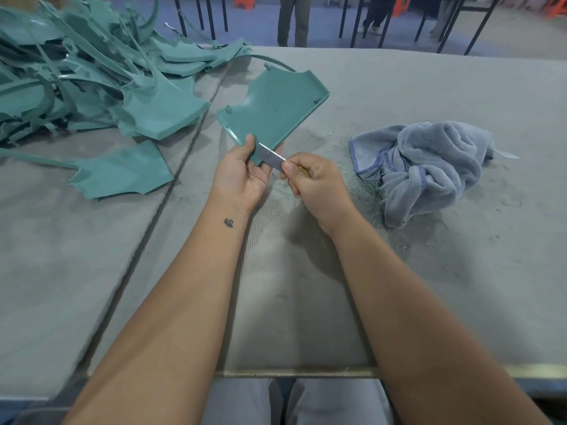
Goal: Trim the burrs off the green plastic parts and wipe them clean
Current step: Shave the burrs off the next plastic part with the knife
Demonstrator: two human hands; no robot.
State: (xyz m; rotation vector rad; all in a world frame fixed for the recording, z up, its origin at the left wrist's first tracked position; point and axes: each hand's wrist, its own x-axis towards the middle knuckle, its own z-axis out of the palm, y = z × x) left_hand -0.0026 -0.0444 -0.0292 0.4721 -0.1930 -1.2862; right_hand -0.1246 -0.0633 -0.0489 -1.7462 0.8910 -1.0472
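Observation:
My left hand [242, 176] holds a flat green plastic part [276, 108] by its near corner, thumb on the upper face and fingers underneath, lifted over the table. A thin arm of the part curves away behind it. My right hand [316, 185] pinches a small metal blade [273, 156] with a yellow handle, its edge laid against the part's near right edge. A crumpled grey-blue towel [426, 167] lies to the right of my hands.
A big heap of green plastic parts [92, 72] fills the table's far left, and one single part [122, 171] lies nearer. Fine green shavings [362, 191] litter the grey table cover [429, 286]. A seam [171, 191] runs diagonally. People's legs and table frames stand beyond.

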